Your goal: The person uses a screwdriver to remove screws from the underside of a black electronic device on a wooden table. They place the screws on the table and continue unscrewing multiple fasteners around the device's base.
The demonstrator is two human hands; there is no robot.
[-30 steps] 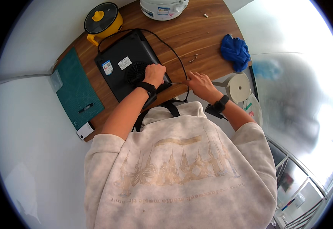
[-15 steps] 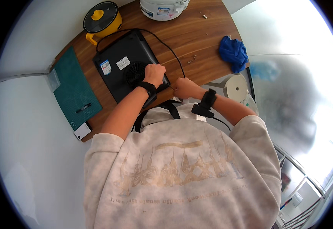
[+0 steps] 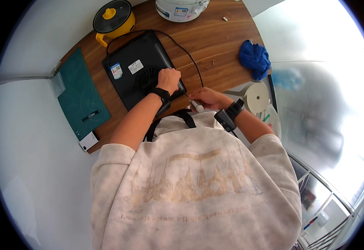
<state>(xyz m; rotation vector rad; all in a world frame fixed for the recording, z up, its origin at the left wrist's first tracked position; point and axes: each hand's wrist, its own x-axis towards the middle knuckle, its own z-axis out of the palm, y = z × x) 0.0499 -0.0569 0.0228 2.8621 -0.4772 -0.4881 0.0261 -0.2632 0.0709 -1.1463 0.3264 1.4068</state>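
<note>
A black flat appliance (image 3: 127, 83) lies underside up on the wooden table (image 3: 207, 41), showing a round fan grille and two labels. My left hand (image 3: 169, 79) rests beside the grille, closed with fingers curled against the appliance's right side. My right hand (image 3: 205, 98), just right of the appliance, is closed round a screwdriver with a pale grey handle (image 3: 198, 106); its thin shaft points up-left at the appliance's edge, and the tip is too small to make out. A black cord (image 3: 179, 46) loops from the back over the table to beside my right hand.
A yellow pot (image 3: 115, 29) and white cooker (image 3: 177, 16) stand at the back. A green mat (image 3: 77, 79) with a black pen (image 3: 90, 116) lies left. Small screws (image 3: 210, 64) and a blue cloth (image 3: 253, 59) lie right, beside a large white roll (image 3: 256, 91).
My right hand has moved slightly left and turned, so the screwdriver's pale handle now shows below its fingers. My left hand has stayed on the appliance.
</note>
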